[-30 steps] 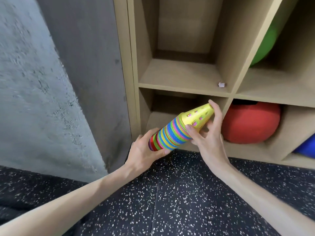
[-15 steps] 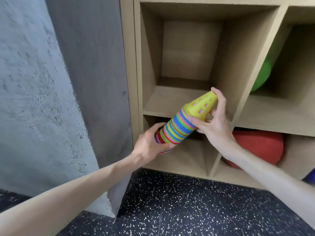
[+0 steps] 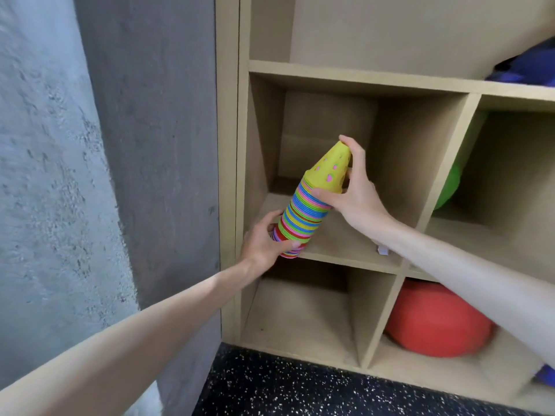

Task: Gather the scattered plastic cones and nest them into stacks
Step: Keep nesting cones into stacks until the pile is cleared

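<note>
A tall nested stack of plastic cones [image 3: 306, 207], striped in many colours with a yellow perforated cone on top, leans tip-up at the mouth of a middle cubby in the wooden shelf unit [image 3: 345, 82]. My left hand [image 3: 264, 241] grips the stack's wide base at the shelf's front edge. My right hand [image 3: 354, 187] holds the yellow top cone, thumb along its rim and fingers over its tip.
A red ball [image 3: 435, 322] fills the lower right cubby, a green ball [image 3: 449, 187] sits in the cubby to the right, and something blue [image 3: 525, 70] lies above. A small white scrap [image 3: 383, 250] lies on the shelf board. A grey concrete wall [image 3: 90, 145] stands left; speckled black floor [image 3: 300, 391] below.
Both hands have lifted the cone stack from the bottom cubby level up to the middle cubby and tilted it more upright.
</note>
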